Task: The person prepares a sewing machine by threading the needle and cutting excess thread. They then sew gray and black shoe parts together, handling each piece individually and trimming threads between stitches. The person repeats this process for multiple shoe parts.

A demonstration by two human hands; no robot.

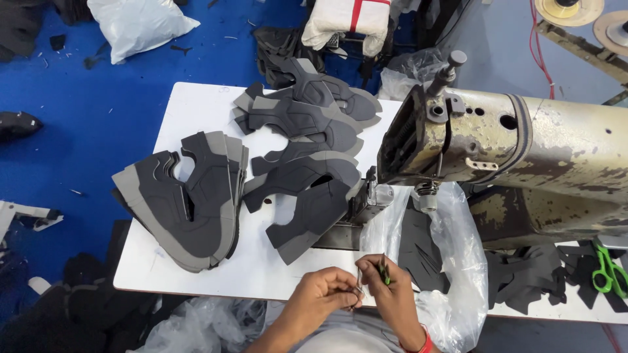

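Note:
My left hand (pixel 324 293) and my right hand (pixel 394 295) meet at the near edge of the white table (pixel 196 111), just in front of the sewing machine's needle area (pixel 374 199). Between finger and thumb my right hand pinches a small dark green tool (pixel 384 269), held upright. The fingers of my left hand are closed on a thin strand (pixel 358 282) that runs toward the tool; it is too fine to tell what it is. A red band (pixel 425 341) circles my right wrist. Stacks of black and grey cut shoe pieces (pixel 190 196) lie to the left of my hands.
An old beige sewing machine (pixel 523 144) fills the right side. A clear plastic bag (pixel 451 261) with black pieces hangs at the table front. Green scissors (pixel 608 269) lie far right. More shoe pieces (pixel 307 111) sit at the back; white sacks (pixel 137 23) rest on the blue floor.

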